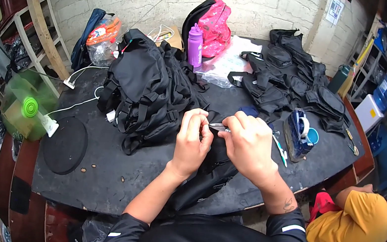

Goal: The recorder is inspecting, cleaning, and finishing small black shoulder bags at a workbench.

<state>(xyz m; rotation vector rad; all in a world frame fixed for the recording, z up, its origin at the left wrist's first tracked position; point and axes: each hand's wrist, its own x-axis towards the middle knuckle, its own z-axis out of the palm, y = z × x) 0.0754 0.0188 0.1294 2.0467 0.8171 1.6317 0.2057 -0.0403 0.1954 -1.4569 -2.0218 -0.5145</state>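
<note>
My left hand (pixel 191 143) is closed in a pinch above the middle of the table, its fingertips partly hiding what they hold. Close beside it, my right hand (pixel 250 144) is closed around a small silvery metal tool (pixel 216 126). The tool's tip points toward the left fingertips, and its exact kind is too small to make out. Below both hands, a long piece of black fabric (pixel 204 185) stretches toward my body. A large pile of black backpacks (pixel 144 81) lies just left of my left hand.
More black bags (pixel 294 83) cover the back right, near a purple bottle (pixel 194 46) and pink backpack (pixel 217 27). A tape dispenser (pixel 297 136) and pens (pixel 279 149) sit right. A green fan (pixel 29 106) stands left. A person in yellow (pixel 352 227) is at the lower right.
</note>
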